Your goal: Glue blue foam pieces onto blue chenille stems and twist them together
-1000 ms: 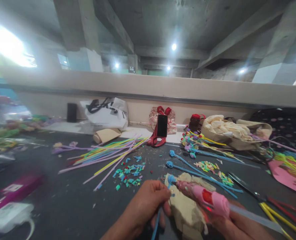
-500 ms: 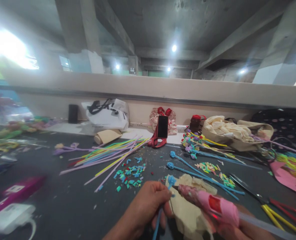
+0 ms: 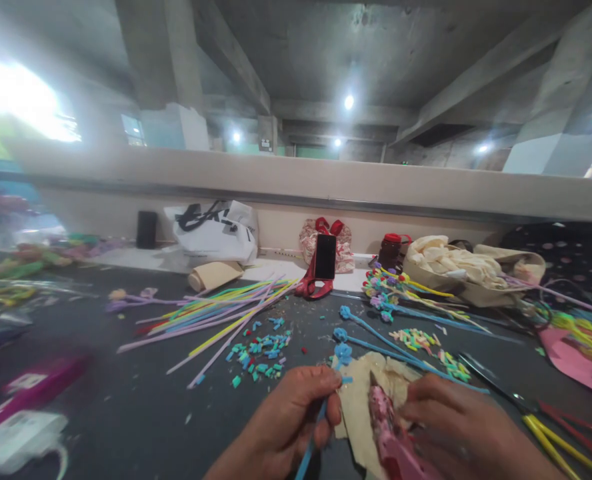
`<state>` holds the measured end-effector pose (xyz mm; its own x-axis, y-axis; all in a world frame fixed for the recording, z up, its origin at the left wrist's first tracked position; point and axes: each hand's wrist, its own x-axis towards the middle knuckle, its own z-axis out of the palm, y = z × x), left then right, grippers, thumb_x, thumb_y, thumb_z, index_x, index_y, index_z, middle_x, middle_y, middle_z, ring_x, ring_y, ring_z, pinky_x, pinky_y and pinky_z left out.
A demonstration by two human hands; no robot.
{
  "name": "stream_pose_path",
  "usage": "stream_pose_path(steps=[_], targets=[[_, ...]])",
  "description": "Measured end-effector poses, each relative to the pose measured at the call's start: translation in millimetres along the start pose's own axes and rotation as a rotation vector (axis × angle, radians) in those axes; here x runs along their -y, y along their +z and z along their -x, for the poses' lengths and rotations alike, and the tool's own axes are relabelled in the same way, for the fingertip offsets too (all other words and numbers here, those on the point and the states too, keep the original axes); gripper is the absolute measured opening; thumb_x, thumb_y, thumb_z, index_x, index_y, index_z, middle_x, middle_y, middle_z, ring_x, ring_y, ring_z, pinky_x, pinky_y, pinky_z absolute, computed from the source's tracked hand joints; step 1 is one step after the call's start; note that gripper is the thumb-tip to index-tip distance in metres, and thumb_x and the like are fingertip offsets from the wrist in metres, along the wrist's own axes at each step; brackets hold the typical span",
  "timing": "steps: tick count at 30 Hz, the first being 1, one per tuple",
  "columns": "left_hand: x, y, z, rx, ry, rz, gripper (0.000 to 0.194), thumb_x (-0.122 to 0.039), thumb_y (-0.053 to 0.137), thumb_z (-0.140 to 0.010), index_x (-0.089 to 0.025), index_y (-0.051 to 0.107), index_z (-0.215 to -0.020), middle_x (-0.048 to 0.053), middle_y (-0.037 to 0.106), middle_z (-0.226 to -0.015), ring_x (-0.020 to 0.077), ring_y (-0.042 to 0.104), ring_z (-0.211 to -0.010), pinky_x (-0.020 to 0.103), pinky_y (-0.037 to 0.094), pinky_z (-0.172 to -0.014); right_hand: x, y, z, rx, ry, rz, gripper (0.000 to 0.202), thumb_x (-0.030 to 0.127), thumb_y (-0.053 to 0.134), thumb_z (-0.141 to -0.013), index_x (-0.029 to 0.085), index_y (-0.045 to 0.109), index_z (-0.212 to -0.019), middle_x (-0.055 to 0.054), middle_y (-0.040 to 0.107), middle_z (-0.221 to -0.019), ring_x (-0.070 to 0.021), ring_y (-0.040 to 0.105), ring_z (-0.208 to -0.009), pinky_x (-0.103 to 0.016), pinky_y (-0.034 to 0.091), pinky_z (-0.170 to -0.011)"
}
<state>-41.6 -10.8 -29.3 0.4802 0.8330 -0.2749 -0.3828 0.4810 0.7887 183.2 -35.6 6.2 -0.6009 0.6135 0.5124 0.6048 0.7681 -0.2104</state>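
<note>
My left hand [image 3: 301,410] is closed in a pinch, thumb against fingers, on a blue flower stem [image 3: 312,437]. The stem slants down from my grip toward the lower edge of the view, and its knotted blue head [image 3: 343,353] pokes out just beyond my fingertips, over the near part of the dark table [image 3: 161,413]. A short blue bit juts sideways below the head. My right hand [image 3: 456,420], fingers bent, is at the pink glue gun [image 3: 389,443] (its nozzle points away from me, over a wrinkled tan sheet [image 3: 353,407]); I cannot tell whether I have hold of it or only touch it. Two more blue-headed stems [image 3: 376,343] lie just past the sheet. To their left is a scatter of little cut pieces [image 3: 263,350], and beyond that a fan of coloured stems [image 3: 226,310]. A black phone [image 3: 325,257] stands upright farther back.
</note>
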Motion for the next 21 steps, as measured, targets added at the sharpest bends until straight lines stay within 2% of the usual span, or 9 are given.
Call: stream_pose_path(steps=[2,6,10,17,21], targets=[[0.6,1.6,0.2,0.013,-0.02,0.0,0.022,-0.029,0.056,-0.067,-0.01,0.054,-0.057,-0.004,0.046,-0.038,0.0025,0.04,-0.028,0.012,0.02,-0.028,5.4,2.7,-13.3,0.026,-0.044,0.001,0.012,0.015,0.052,-0.076,0.021,0.057,-0.085,-0.004,0.06,-0.077,-0.0134,0.058,-0.068,-0.021,0.045,-0.058],[-0.6,5.2,2.0,0.073,-0.027,-0.027,0.026,-0.033,0.056,-0.067,-0.01,0.053,-0.054,-0.003,0.047,-0.037,0.0026,0.039,-0.028,0.013,0.019,-0.029,9.5,20.6,-37.3,-0.019,-0.075,-0.034,0.007,0.016,0.052,-0.077,0.019,0.054,-0.083,-0.003,0.059,-0.076,-0.0115,0.056,-0.066,-0.021,0.042,-0.057],[-3.6,7.1,3.7,0.082,-0.038,-0.061,0.028,-0.035,0.055,-0.066,-0.011,0.051,-0.052,-0.003,0.044,-0.035,0.0026,0.036,-0.025,0.014,0.015,-0.027,8.0,34.0,-46.9,-0.029,-0.117,-0.047,0.005,0.017,0.049,-0.08,0.019,0.054,-0.079,-0.002,0.059,-0.073,-0.0115,0.055,-0.066,-0.021,0.041,-0.058],[-3.0,7.9,3.9,0.119,-0.07,-0.176,0.036,-0.043,0.054,-0.064,-0.012,0.05,-0.045,-0.002,0.045,-0.032,0.0038,0.036,-0.022,0.016,0.015,-0.024,18.0,25.2,-51.0,-0.013,-0.071,-0.12,0.01,0.015,0.047,-0.079,0.018,0.051,-0.072,-0.001,0.057,-0.064,-0.01,0.052,-0.056,-0.019,0.038,-0.05],[-3.4,11.5,5.3,0.069,-0.087,-0.226,0.037,-0.042,0.053,-0.064,-0.012,0.05,-0.044,-0.002,0.045,-0.03,0.0043,0.038,-0.022,0.015,0.017,-0.024,16.6,17.3,-50.7,0.037,-0.04,-0.164,0.01,0.013,0.045,-0.079,0.018,0.051,-0.071,-0.002,0.056,-0.063,-0.0109,0.052,-0.057,-0.02,0.038,-0.051]])
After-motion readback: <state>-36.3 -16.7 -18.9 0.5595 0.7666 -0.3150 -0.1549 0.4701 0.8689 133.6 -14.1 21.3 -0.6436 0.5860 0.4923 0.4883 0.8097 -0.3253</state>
